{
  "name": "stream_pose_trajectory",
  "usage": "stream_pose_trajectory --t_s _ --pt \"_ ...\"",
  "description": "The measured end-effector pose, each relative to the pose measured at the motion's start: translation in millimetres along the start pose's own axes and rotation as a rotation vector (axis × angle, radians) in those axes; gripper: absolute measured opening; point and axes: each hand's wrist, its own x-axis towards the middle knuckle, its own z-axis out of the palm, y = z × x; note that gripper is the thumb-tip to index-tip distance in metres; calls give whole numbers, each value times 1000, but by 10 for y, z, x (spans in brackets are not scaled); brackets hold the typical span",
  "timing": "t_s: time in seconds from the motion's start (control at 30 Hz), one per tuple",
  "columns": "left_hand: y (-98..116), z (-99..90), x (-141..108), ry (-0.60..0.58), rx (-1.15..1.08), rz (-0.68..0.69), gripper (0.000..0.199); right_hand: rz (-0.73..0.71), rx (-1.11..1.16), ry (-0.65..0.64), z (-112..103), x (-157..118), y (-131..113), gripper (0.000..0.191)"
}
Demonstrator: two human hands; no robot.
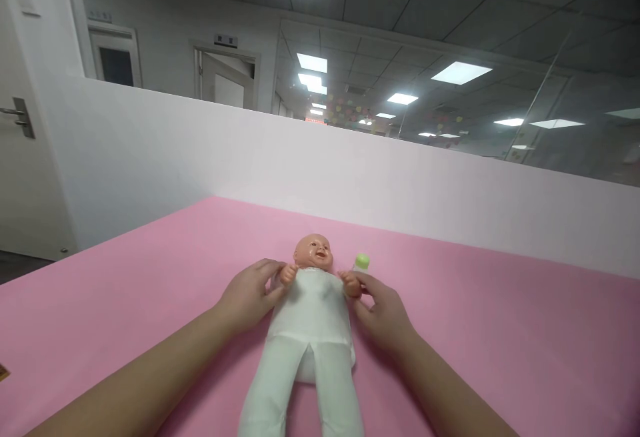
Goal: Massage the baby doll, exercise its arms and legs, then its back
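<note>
A baby doll [314,310] in pale, whitish clothes lies on its back on a pink surface [440,303], its bald head toward the far side. On the left, my left hand [253,293] has its thumb and fingers closed round the doll's small hand. My right hand [383,310] grips the doll's other hand between thumb and fingers. Just beyond my right fingers is a small container with a green cap [362,261]; its lower part is partly hidden.
A low white wall [350,170] runs behind the pink surface, with glass panels above it at the right. A door with a metal handle [21,117] stands at the far left. A small yellow-brown item [3,371] shows at the left edge.
</note>
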Motion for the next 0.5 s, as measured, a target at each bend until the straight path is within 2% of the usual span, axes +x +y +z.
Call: stream_pose_trajectory --t_s 0.13,0.23,0.37,0.5 --pt "68 28 -35 -115 221 171 35 -198 -270 -156 79 -20 -78 42" --pt "76 53 -44 -136 301 215 37 -240 -374 -189 127 -28 -77 45" --pt "106 34 -44 -142 246 183 37 -217 -364 -189 128 -27 -87 45" --pt "63 -15 -14 -98 39 53 38 -101 -165 -136 51 -3 -82 39"
